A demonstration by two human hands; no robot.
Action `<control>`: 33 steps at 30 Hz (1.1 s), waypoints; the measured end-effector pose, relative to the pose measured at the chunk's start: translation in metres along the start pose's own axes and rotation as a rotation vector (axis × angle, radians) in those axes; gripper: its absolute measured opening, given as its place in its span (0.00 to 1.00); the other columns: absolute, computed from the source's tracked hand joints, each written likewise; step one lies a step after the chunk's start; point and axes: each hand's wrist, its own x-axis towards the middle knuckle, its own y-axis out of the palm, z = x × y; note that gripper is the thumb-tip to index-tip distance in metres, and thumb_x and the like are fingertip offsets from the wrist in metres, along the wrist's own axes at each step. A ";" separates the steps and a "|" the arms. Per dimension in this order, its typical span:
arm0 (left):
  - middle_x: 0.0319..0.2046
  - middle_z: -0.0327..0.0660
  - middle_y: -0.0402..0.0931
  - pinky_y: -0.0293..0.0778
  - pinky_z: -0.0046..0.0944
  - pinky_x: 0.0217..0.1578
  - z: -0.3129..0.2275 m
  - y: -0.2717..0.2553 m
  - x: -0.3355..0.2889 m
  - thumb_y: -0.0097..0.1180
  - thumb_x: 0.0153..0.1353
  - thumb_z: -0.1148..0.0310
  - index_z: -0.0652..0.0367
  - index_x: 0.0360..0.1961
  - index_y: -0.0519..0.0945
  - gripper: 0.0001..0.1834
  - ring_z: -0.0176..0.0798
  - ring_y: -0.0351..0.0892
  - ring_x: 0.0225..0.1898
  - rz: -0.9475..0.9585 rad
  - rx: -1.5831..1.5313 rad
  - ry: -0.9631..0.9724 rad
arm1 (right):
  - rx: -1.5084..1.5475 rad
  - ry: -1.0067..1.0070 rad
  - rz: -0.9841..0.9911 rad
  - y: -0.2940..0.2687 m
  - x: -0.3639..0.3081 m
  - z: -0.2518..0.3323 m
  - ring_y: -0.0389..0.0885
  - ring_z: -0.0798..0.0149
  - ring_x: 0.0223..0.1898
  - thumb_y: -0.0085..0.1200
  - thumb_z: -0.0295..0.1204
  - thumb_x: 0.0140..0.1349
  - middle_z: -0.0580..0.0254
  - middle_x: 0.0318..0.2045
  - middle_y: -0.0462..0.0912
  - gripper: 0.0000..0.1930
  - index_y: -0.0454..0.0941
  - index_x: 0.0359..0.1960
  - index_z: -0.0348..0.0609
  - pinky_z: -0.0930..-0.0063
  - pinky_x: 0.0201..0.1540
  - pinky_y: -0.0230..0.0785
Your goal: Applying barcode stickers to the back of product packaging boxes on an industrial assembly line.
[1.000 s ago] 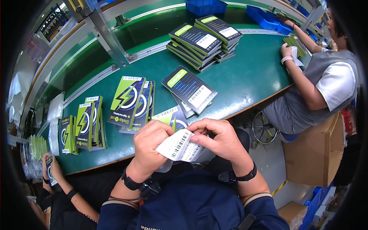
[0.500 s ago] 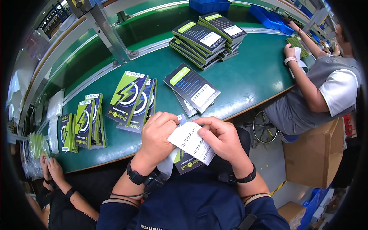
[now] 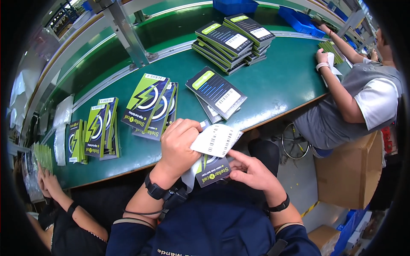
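My left hand (image 3: 179,147) is closed around a curled white sheet of barcode labels (image 3: 218,141), which stands out toward the right from its fingers. Below the sheet is a dark and lime-green battery box (image 3: 213,173), its upper part covered by the sheet. At the box's right edge is my right hand (image 3: 255,173), with thumb and fingers against that edge. A pale strip of the sheet hangs under my left wrist. Just beyond my hands, a black battery box (image 3: 216,94) lies on another one on the green table (image 3: 273,85), its white barcode label facing up.
Stacked battery boxes (image 3: 230,42) stand at the back. Overlapping boxes with lightning prints (image 3: 147,102) lie left of centre, more boxes (image 3: 98,128) farther left. Blue bins (image 3: 299,21) line the back. Co-workers' hands are at both sides; a carton (image 3: 350,170) stands at right.
My right hand has let go of the label sheet and moved down to the battery box's right edge. The sheet, still in my left hand, has swung up, showing more of the box.
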 end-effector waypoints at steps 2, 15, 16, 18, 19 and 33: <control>0.29 0.40 0.82 0.73 0.39 0.29 -0.003 0.000 -0.001 0.70 0.46 0.73 0.62 0.21 0.78 0.10 0.44 0.78 0.28 0.012 0.015 -0.006 | 0.218 0.008 -0.017 0.008 0.007 -0.006 0.85 0.68 0.40 0.59 0.33 0.71 0.54 0.48 0.85 0.33 0.59 0.73 0.38 0.75 0.43 0.77; 0.32 0.41 0.82 0.80 0.39 0.32 -0.066 -0.037 0.003 0.68 0.47 0.74 0.60 0.31 0.83 0.08 0.45 0.84 0.31 0.018 -0.157 0.115 | 0.237 -0.049 -0.046 0.032 0.022 0.028 0.79 0.76 0.26 0.50 0.24 0.72 0.63 0.37 0.82 0.27 0.62 0.72 0.41 0.80 0.31 0.74; 0.33 0.41 0.83 0.79 0.36 0.30 -0.069 -0.043 0.001 0.69 0.46 0.75 0.61 0.33 0.85 0.10 0.43 0.85 0.30 0.020 -0.189 0.125 | 0.284 -0.099 -0.076 0.035 0.022 0.037 0.78 0.76 0.26 0.51 0.24 0.73 0.63 0.38 0.82 0.26 0.64 0.72 0.43 0.80 0.32 0.74; 0.33 0.41 0.84 0.79 0.35 0.29 -0.077 -0.052 -0.001 0.69 0.47 0.76 0.61 0.33 0.85 0.10 0.41 0.85 0.30 0.001 -0.170 0.137 | 0.170 -0.254 -0.109 0.040 0.034 0.035 0.78 0.76 0.26 0.52 0.25 0.73 0.63 0.39 0.82 0.26 0.65 0.71 0.44 0.80 0.31 0.74; 0.34 0.42 0.84 0.78 0.34 0.28 -0.079 -0.058 -0.002 0.69 0.48 0.76 0.62 0.33 0.85 0.09 0.40 0.85 0.30 -0.018 -0.155 0.142 | 0.056 -0.402 -0.142 0.043 0.041 0.036 0.77 0.77 0.26 0.53 0.26 0.73 0.63 0.39 0.81 0.26 0.65 0.71 0.45 0.79 0.31 0.75; 0.33 0.41 0.83 0.78 0.35 0.27 -0.063 -0.104 -0.047 0.70 0.47 0.77 0.62 0.33 0.85 0.10 0.40 0.84 0.28 -0.058 -0.100 -0.041 | 0.352 -0.408 -0.212 0.059 0.102 0.068 0.85 0.68 0.34 0.48 0.26 0.74 0.51 0.44 0.84 0.32 0.50 0.76 0.37 0.78 0.37 0.77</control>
